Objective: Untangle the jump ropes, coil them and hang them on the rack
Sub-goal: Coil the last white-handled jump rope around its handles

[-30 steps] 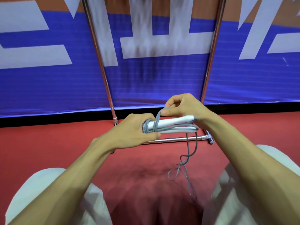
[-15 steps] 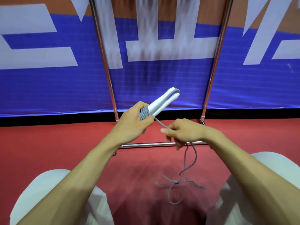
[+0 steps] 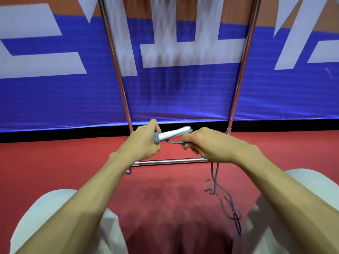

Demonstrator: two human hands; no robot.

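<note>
The left hand (image 3: 141, 143) grips the jump rope's white handles (image 3: 174, 133), fingers curled round the grey turns wound there. Just beside it, the right hand (image 3: 208, 143) pinches the grey cord (image 3: 173, 142), seemingly between thumb and fingers. The slack hangs below the right hand. The cord looks light, limp and slick; take it close to the handles.
</note>
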